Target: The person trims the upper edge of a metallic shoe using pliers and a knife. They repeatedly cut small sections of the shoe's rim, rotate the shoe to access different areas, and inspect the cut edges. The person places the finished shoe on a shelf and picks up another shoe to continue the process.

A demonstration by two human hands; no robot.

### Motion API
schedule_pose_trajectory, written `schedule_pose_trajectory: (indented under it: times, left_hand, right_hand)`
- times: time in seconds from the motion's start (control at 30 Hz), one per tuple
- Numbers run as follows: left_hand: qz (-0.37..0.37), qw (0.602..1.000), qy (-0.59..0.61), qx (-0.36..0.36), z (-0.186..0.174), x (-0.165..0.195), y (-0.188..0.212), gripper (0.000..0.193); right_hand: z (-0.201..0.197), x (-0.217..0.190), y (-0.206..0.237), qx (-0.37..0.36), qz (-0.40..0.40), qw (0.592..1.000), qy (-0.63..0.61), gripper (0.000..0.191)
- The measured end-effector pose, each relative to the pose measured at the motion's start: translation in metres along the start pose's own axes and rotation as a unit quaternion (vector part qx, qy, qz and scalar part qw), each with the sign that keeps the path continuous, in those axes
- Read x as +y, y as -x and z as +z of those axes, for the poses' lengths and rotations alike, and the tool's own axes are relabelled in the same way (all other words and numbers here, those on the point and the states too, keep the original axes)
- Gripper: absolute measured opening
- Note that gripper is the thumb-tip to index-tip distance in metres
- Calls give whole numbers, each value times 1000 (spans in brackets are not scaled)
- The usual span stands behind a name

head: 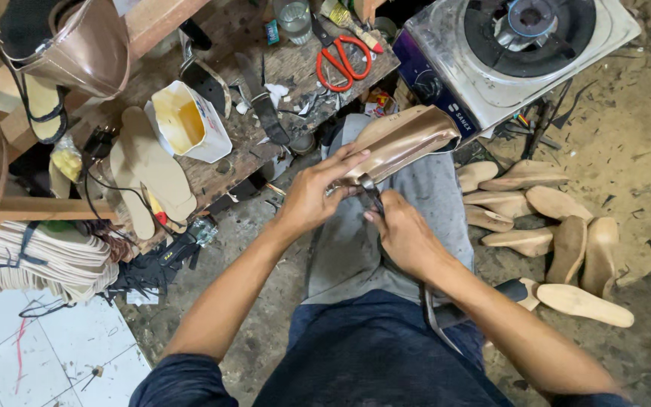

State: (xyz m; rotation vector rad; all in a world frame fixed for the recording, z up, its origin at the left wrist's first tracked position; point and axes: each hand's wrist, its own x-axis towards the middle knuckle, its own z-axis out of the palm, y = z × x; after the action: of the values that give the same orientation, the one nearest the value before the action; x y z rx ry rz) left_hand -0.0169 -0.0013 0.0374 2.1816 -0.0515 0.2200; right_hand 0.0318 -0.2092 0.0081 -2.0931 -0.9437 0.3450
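A shoe last covered with a shiny bronze upper (404, 139) lies across my lap, toe pointing up and right. My left hand (316, 192) grips its near end, fingers laid over the bronze material. My right hand (403, 230) is closed around the handles of dark metal pliers (371, 192), whose jaws meet the edge of the upper just beside my left fingers. A grey cloth (344, 249) covers my knee under the shoe.
A wooden bench at upper left carries a white glue tub (187, 120), beige insoles (152, 169), red-handled scissors (343, 60) and a glass. A gas stove (525, 41) stands at upper right. Several wooden lasts (548, 226) lie on the dirt floor to the right. Stacked soles (39, 260) sit at left.
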Motion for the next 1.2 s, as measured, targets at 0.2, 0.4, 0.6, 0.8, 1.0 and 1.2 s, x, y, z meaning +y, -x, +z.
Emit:
schedule_pose_trajectory:
  times: [0.2, 0.4, 0.6, 0.8, 1.0, 1.2]
  left_hand:
    - [-10, 1000, 13, -13, -3, 4, 2, 74]
    - [-38, 999, 3, -24, -5, 7, 2, 75]
    - [24, 998, 12, -53, -11, -3, 5, 75]
    - [-16, 999, -47, -2, 1, -11, 3, 49]
    - [16, 995, -98, 2, 5, -14, 8, 50]
    - [7, 992, -123, -29, 4, -16, -5, 56]
  right_hand:
    - [-13, -13, -9, -46, 41, 998, -23, 26]
    - [1, -18, 1, -30, 9, 989, 144, 24]
    - [17, -3, -1, 8, -36, 984, 177, 26]
    - [9, -7, -3, -36, -37, 962, 268, 22]
    - [3, -2, -3, -41, 45, 985, 162, 19]
    - [11, 3, -3, -21, -26, 972, 232, 18]
